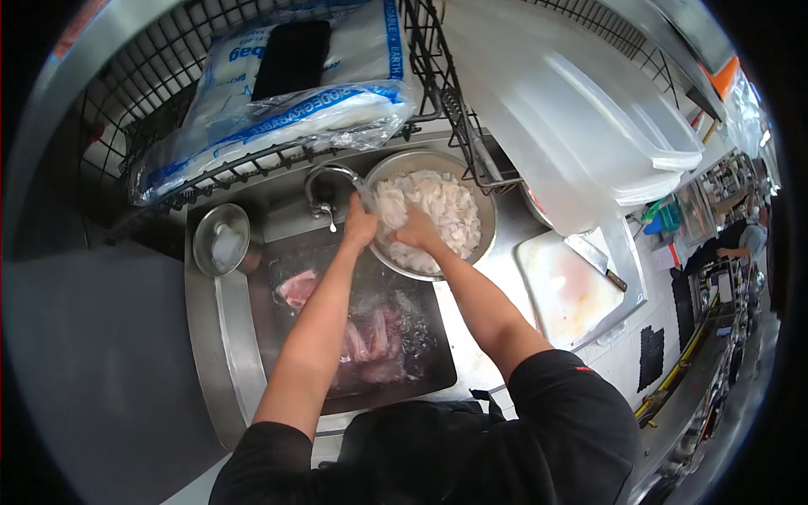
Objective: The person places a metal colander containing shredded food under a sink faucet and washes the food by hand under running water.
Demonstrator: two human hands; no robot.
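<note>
A large metal bowl (488, 240) at the sink's back right holds many pale, wet-looking pieces of raw meat or similar food (446, 202). At its left rim my left hand (360, 225) is closed on a clear, filmy thing (368, 199) that looks like plastic, close beside the curved faucet (318, 189). My right hand (415, 231) reaches over the bowl's near side, its fingers pointing left against a pale clump (390, 207). Those fingertips are partly hidden among the pieces, so their grip does not show.
Reddish raw meat (370, 337) lies in water in the sink basin (433, 353). A small metal bowl (222, 240) stands left. At right, a knife (595, 263) rests on a white cutting board (560, 295). A wire rack (244, 172) with bagged goods and plastic tubs (581, 118) hangs overhead.
</note>
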